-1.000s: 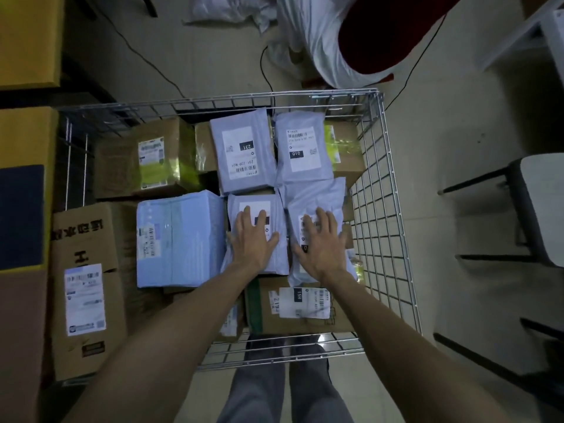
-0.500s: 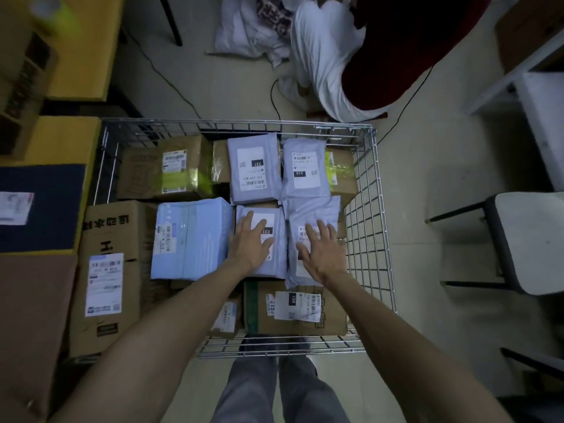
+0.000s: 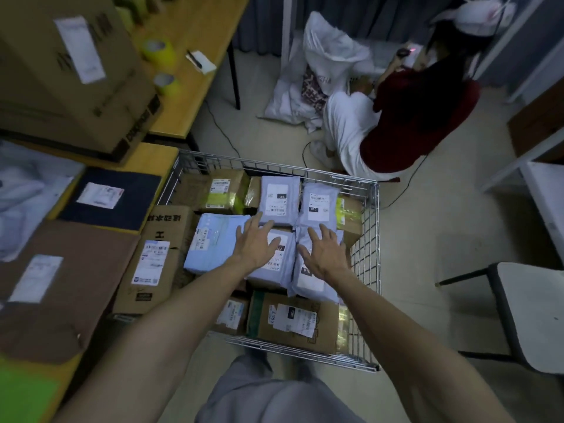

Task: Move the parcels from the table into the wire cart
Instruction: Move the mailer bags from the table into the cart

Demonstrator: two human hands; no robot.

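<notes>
We read what we can in the wire cart [image 3: 377,239]. At its 12 o'clock end two grey mailers lie side by side: the far-left mailer [image 3: 279,199] carries a black tag "231", and the far-right mailer [image 3: 319,204] a tag "010". Toward 6 o'clock, the near-right mailer [image 3: 311,285] also shows "010". The tag on the near-left mailer [image 3: 274,267] is half covered and we cannot read it. The front carton [image 3: 293,319] at the cart's 6 o'clock edge bears a tag "151". At 9 o'clock the tall carton [image 3: 155,264] has a printed "H" and Chinese characters. A pale blue parcel [image 3: 213,242] lies between it and the mailers, its label too small to read.

Our left hand [image 3: 256,244] is over the near-left mailer, fingers [image 3: 255,224] straight and spread, the tips reaching the far-left mailer's edge; it grips nothing. Our right hand [image 3: 325,254] is over the near-right mailer, fingers [image 3: 324,232] likewise spread wide and holding nothing. Whether either palm presses down we cannot tell.

Outside the cart at 9 o'clock, on the worktop [image 3: 158,157], a dark blue parcel [image 3: 122,209] and a brown parcel [image 3: 76,285] each carry a blurred white label.
</notes>
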